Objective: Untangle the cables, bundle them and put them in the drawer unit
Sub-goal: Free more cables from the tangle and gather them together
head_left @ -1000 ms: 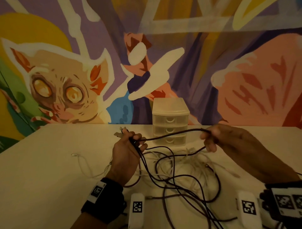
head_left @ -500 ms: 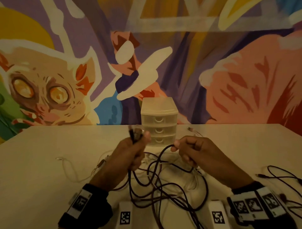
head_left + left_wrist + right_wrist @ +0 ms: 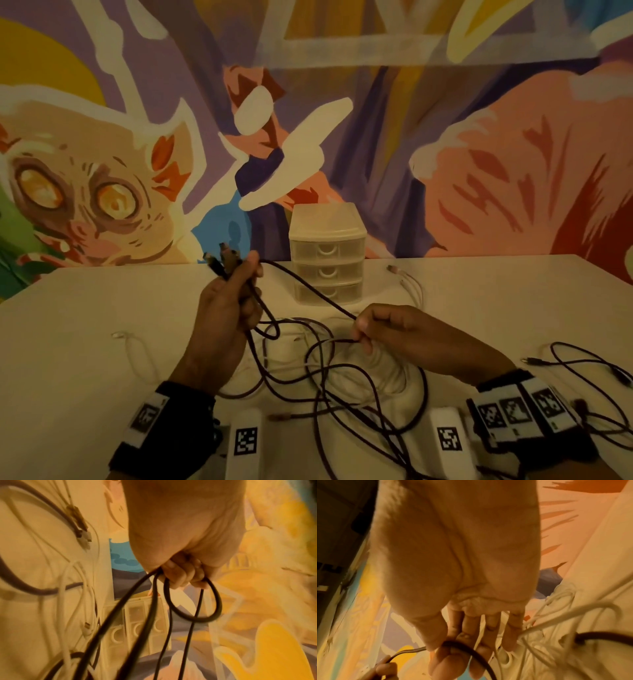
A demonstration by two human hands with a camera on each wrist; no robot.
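Observation:
My left hand [image 3: 236, 294] is raised above the table and grips a dark cable [image 3: 301, 291] near its plugs [image 3: 222, 260], which stick up past my thumb. In the left wrist view its curled fingers [image 3: 180, 573] hold several dark strands and a loop. My right hand [image 3: 373, 325] pinches the same dark cable [image 3: 467, 649] between thumb and fingers, lower and to the right. Below them a tangle of dark and white cables [image 3: 342, 370] lies on the table. The small white drawer unit [image 3: 325, 253] stands behind, all three drawers closed.
A white cable [image 3: 407, 284] lies right of the drawer unit and a thin white one [image 3: 133, 346] lies at the left. More dark cables [image 3: 589, 370] sit at the right edge. Two white tagged blocks [image 3: 245, 442] lie near the front. A painted wall rises behind the table.
My left hand rose with the plugs. My right hand moved down and right, stretching the dark cable out between the two hands.

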